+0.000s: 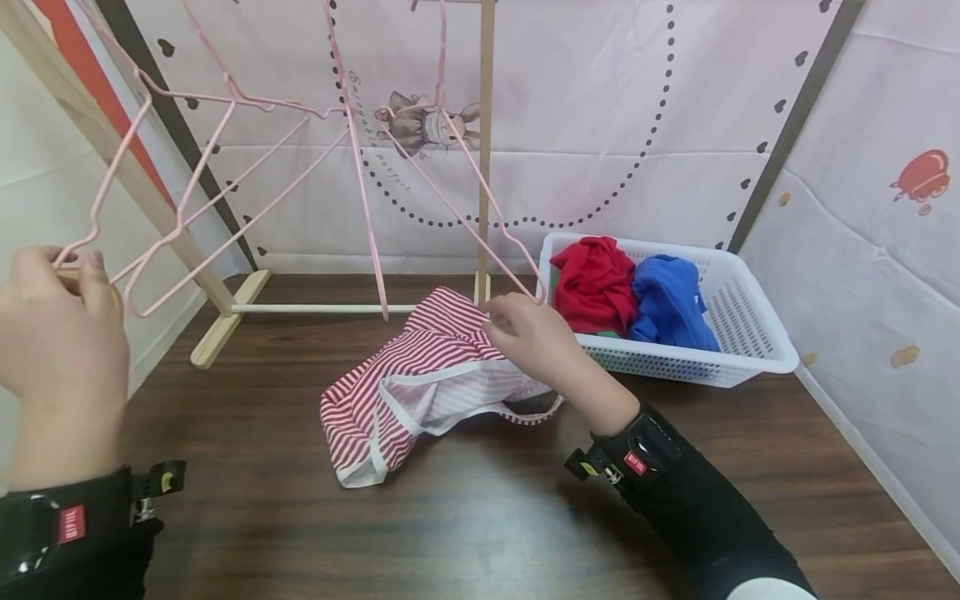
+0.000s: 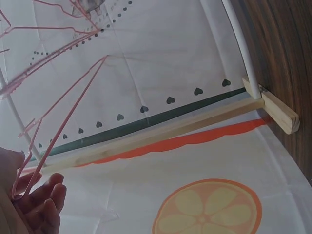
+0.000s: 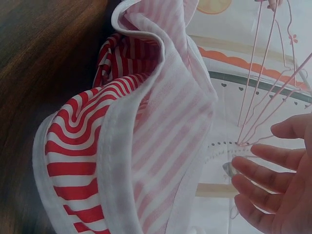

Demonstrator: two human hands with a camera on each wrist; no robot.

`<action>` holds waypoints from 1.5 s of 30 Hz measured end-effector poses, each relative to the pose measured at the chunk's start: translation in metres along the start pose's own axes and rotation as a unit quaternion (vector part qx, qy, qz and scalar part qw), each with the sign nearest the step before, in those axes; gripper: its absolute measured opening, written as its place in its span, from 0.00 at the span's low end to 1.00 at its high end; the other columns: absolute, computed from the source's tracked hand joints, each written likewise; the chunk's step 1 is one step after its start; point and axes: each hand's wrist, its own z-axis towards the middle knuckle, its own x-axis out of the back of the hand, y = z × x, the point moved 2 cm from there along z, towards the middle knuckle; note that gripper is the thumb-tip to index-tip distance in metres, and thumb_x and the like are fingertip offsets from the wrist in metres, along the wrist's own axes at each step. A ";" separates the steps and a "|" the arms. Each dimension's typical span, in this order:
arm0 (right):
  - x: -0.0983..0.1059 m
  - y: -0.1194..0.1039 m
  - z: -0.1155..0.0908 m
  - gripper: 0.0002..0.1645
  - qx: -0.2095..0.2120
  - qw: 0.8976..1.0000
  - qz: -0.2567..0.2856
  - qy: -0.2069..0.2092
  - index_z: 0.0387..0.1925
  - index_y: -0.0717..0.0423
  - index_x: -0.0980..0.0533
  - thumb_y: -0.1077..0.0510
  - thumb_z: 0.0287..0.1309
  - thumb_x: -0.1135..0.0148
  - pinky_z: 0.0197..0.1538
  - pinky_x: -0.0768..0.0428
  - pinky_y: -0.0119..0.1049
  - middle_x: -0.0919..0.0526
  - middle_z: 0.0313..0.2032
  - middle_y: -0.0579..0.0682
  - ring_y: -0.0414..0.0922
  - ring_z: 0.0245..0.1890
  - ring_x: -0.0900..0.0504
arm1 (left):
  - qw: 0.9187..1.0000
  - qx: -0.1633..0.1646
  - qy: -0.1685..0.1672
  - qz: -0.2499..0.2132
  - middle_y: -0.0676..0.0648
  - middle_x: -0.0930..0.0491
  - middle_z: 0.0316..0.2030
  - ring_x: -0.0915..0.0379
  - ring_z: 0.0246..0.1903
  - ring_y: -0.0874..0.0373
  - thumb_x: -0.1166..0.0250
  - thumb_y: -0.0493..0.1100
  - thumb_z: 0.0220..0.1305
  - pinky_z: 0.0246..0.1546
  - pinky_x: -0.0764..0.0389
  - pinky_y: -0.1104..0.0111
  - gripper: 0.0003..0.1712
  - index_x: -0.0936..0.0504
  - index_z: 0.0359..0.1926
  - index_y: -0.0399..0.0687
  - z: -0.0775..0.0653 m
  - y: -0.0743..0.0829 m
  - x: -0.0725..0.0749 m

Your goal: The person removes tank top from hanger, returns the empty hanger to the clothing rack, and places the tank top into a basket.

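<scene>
My left hand (image 1: pixel 67 333) holds the lower corner of a pink clothes hanger (image 1: pixel 100 196) at the left; the left wrist view shows its fingers bent about the wire. A red-and-white striped sleeveless top (image 1: pixel 360 408) with white trim lies rumpled on the floor in the middle. Over its upper right side is my right hand (image 1: pixel 540 337), close to the low corner of another pink hanger (image 1: pixel 480 177). Seen from the right wrist, that hand's fingers (image 3: pixel 263 175) are spread and hold nothing, beside the top.
A white basket (image 1: pixel 675 358) at the right back contains a red cloth (image 1: pixel 596 283) and a blue cloth (image 1: pixel 671 304). Behind the top stands a rack with a wooden post (image 1: pixel 486 167), a wooden foot (image 1: pixel 228 321) and a low white bar (image 1: pixel 322 308). More pink hangers hang above.
</scene>
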 end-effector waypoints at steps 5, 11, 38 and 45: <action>-0.001 0.000 0.000 0.24 0.002 1.000 -0.023 -0.020 0.57 0.55 0.24 0.51 0.61 0.37 0.53 0.23 0.47 0.21 0.50 0.52 0.48 0.51 0.22 | 1.000 0.016 -0.015 -0.019 0.31 0.26 0.51 0.32 0.52 0.33 0.61 0.54 0.76 0.28 0.47 0.63 0.32 0.37 0.66 0.34 -0.005 -0.002 0.001; -0.006 0.000 -0.001 0.33 0.012 0.996 -0.058 -0.068 0.64 0.57 0.30 0.46 0.61 0.38 0.60 0.29 0.48 0.25 0.58 0.55 0.51 0.59 0.28 | 0.996 0.060 -0.041 -0.056 0.54 0.32 0.40 0.34 0.36 0.66 0.59 0.58 0.73 0.28 0.40 0.72 0.32 0.37 0.68 0.43 -0.012 -0.011 0.004; -0.042 0.010 0.001 0.67 0.113 0.941 -0.176 -0.267 0.76 0.39 0.51 0.45 0.39 0.19 0.64 0.42 0.63 0.50 0.74 0.57 0.61 0.73 0.52 | 0.984 -0.027 -0.156 0.085 0.29 0.21 0.38 0.28 0.34 0.27 0.62 0.60 0.73 0.24 0.39 0.50 0.35 0.28 0.55 0.33 -0.038 -0.036 -0.012; -0.045 0.011 0.017 0.65 0.119 0.926 -0.222 -0.281 0.76 0.36 0.50 0.47 0.41 0.20 0.62 0.38 0.62 0.49 0.74 0.57 0.57 0.73 0.50 | 0.962 -0.102 -0.230 0.103 0.26 0.23 0.45 0.28 0.39 0.25 0.62 0.63 0.73 0.26 0.32 0.43 0.36 0.28 0.56 0.37 -0.050 -0.009 -0.026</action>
